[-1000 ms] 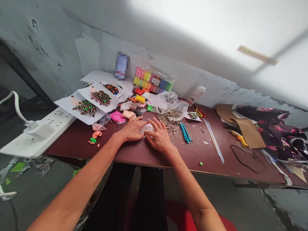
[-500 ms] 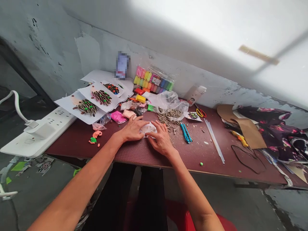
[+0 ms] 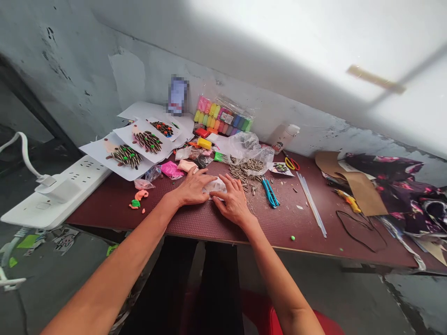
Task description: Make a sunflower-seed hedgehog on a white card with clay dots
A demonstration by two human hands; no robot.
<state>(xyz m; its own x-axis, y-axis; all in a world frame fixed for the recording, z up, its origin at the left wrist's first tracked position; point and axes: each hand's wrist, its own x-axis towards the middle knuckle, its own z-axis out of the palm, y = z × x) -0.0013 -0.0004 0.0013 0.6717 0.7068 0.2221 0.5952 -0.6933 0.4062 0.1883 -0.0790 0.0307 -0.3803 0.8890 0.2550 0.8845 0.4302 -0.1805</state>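
Between my hands on the dark red table lies a small, crinkled white sheet (image 3: 214,187), paper or thin plastic; I cannot tell which. My left hand (image 3: 193,188) rests at its left side, fingers stretched to the right over its edge. At the right side my right hand (image 3: 232,199) lies with fingers extended and the thumb on the near part. Both hands are open, and they hide part of the sheet. Just beyond are a pale pink clay lump (image 3: 186,166), a bright pink clay packet (image 3: 172,170) and a pile of sunflower seeds (image 3: 244,171).
Hedgehog pictures with seed spines (image 3: 126,156) lie on papers at left, near a white power strip (image 3: 56,195). A blue utility knife (image 3: 269,192), yellow-red scissors (image 3: 292,163), clear glue sticks (image 3: 312,204) and a yellow glue gun (image 3: 351,202) are rightward. A phone (image 3: 178,95) leans on the wall.
Almost nothing differs. My right fingers and thumb have shifted slightly at the white sheet, while my left hand stays in place.
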